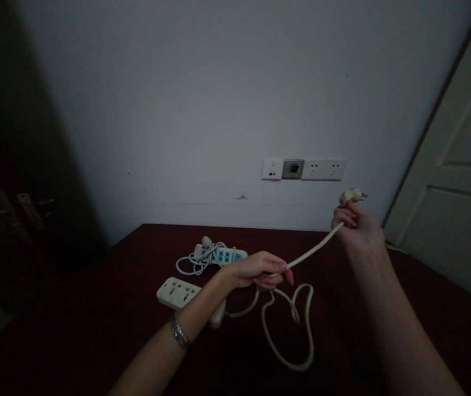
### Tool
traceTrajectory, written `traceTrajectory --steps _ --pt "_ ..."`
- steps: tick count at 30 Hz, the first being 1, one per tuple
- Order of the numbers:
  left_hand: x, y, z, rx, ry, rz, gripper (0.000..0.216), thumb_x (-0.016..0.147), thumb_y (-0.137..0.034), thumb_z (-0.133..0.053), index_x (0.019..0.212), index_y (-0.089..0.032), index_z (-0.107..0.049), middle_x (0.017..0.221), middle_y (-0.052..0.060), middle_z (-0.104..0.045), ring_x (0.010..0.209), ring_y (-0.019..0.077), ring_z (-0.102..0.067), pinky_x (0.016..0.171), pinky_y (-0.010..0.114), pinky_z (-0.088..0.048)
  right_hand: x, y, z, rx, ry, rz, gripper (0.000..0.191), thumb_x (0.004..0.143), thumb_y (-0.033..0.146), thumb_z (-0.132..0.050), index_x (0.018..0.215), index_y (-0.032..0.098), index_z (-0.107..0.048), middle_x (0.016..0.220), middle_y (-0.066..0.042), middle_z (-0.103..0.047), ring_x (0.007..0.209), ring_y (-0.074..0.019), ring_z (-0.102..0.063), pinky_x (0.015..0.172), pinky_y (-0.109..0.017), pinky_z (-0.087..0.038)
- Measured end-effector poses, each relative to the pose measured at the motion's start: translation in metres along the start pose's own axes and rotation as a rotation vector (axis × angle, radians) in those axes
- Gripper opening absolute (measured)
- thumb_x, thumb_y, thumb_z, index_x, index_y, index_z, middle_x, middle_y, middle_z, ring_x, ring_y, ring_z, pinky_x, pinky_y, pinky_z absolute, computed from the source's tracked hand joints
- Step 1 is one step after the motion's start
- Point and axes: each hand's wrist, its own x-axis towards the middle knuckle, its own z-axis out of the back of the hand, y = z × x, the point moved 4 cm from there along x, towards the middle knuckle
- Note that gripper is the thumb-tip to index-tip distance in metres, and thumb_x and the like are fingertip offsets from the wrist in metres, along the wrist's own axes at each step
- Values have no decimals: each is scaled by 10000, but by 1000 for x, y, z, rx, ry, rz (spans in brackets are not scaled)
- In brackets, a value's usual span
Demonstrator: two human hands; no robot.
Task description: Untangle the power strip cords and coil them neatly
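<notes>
White plastic formed the strip at lower left of centre, partly hidden by the left forearm, with a blue-socketed strip just above it in the frame, both on the dark red table. At lower centre the left hand pinched the cream cord, whose loops showed beneath. Right of centre, below and right of the wall sockets, the right hand curled its fingers closed on the plug, prongs pointing toward the frame's right edge.
</notes>
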Motion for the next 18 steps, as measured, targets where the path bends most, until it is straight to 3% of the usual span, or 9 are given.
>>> traceTrajectory --steps 8,18 --pt "7 18 -14 93 -29 178 242 824 -375 -536 751 -145 -540 439 -90 -270 353 40 -196 357 172 -113 -22 -5 -28 -138 214 113 150 808 79 -546 716 185 -492 529 70 -441 330 20 -305 247 -66 -224" --pt "9 24 -22 278 -123 287 315 835 -442 -504 719 -150 -525 449 -94 -262 350 36 -218 361 168 -156 -72 -49 -65 17 204 -18 133 836 53 -498 766 165 -485 592 60 -463 365 18 -363 249 -69 -255"
